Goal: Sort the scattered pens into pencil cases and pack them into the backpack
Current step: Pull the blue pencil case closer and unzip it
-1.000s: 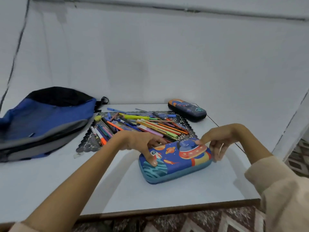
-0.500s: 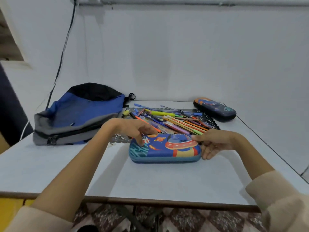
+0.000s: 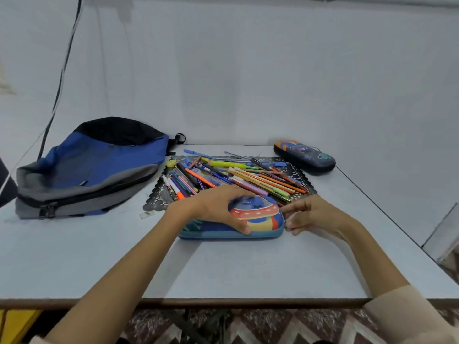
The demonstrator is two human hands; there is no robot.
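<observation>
Left hand (image 3: pixel 216 207) slid over pencil case (image 3: pixel 258 216), gripping; right hand (image 3: pixel 313 216) seemingly pinches its end.

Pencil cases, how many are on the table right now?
2. The blue spaceship pencil case lies near the front, gripped by the left hand; the dark pencil case sits at the table's far right corner. The backpack could hide more.

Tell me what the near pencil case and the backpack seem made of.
Near pencil case: likely a moulded hard shell, perhaps EVA foam, smooth printed skin; its raised saucer relief holds shape. Backpack: probably woven synthetic fabric, matte; it slumps and creases, with a zip along the grey band.
</observation>
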